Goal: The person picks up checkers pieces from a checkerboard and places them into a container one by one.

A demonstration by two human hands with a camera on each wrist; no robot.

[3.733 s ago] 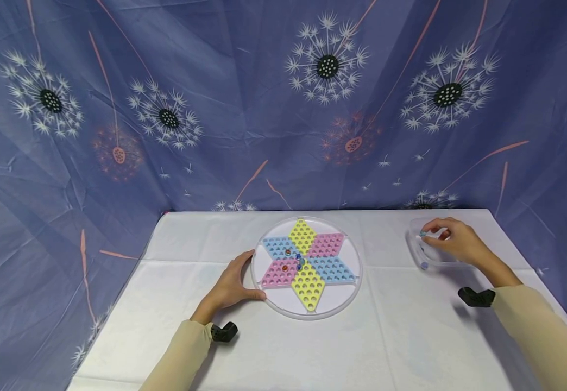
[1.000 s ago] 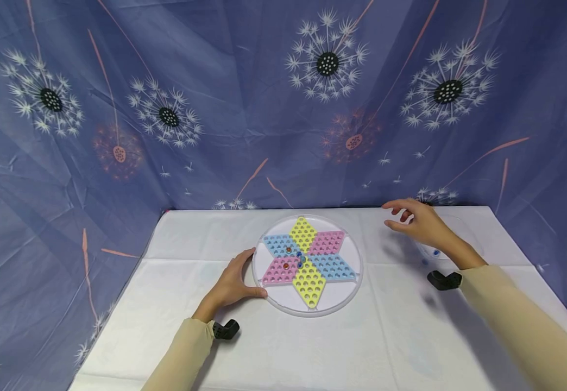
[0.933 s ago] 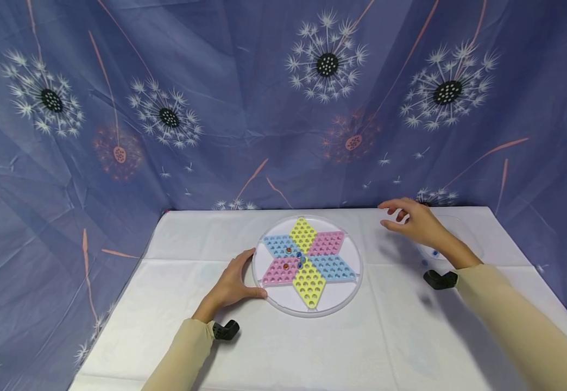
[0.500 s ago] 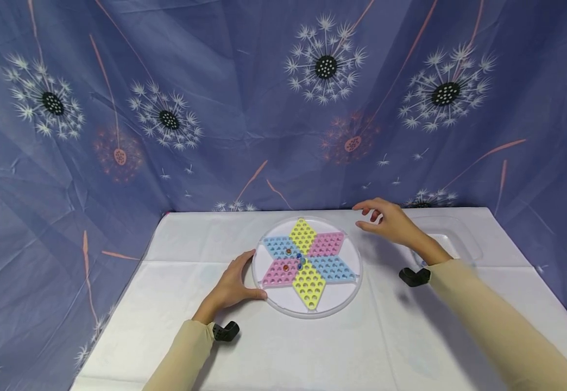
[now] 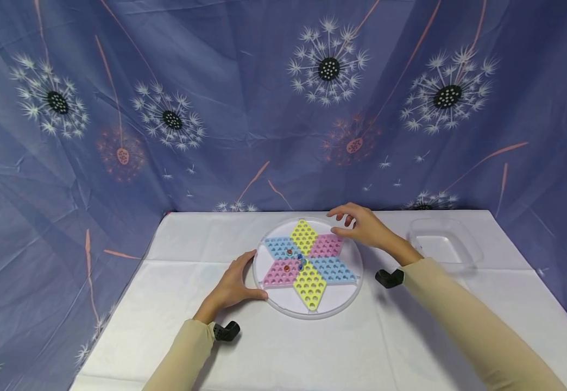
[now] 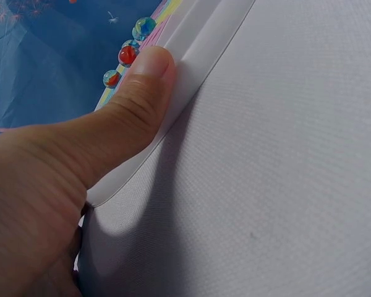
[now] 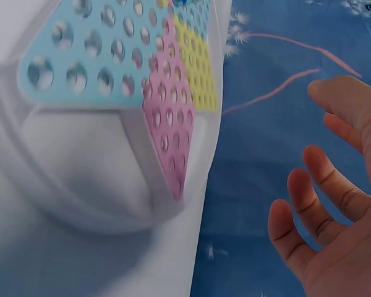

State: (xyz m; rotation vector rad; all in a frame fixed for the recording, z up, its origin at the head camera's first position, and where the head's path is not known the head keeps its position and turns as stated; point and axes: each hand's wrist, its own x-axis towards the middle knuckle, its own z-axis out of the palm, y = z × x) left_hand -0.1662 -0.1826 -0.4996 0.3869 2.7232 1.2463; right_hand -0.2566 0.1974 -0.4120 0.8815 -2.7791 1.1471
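A round white Chinese checkers board [image 5: 334, 301] with a yellow, pink and blue star lies on the table. Two red marbles [image 5: 287, 268] and several blue marbles [image 5: 301, 262] sit in its holes left of the middle. My left hand [image 5: 230, 282] rests against the board's left rim, thumb and fingers spread along it. In the left wrist view its straight thumb [image 6: 127, 108] lies on the rim near the marbles. Over the board's upper right edge hovers my right hand [image 5: 364, 225], thumb and index apart. Its loosely bent fingers [image 7: 318, 216] show nothing between them in the right wrist view.
A clear plastic container [image 5: 452, 252] stands at the back right, beyond my right forearm. White cloth [image 5: 332, 353] covers the table, and a blue dandelion-print curtain [image 5: 264, 108] hangs behind and to the left.
Earlier my right hand pinched a small blue marble at the clear container. It has since moved left to the board's upper right edge, fingers apart. My left hand stays at the rim.
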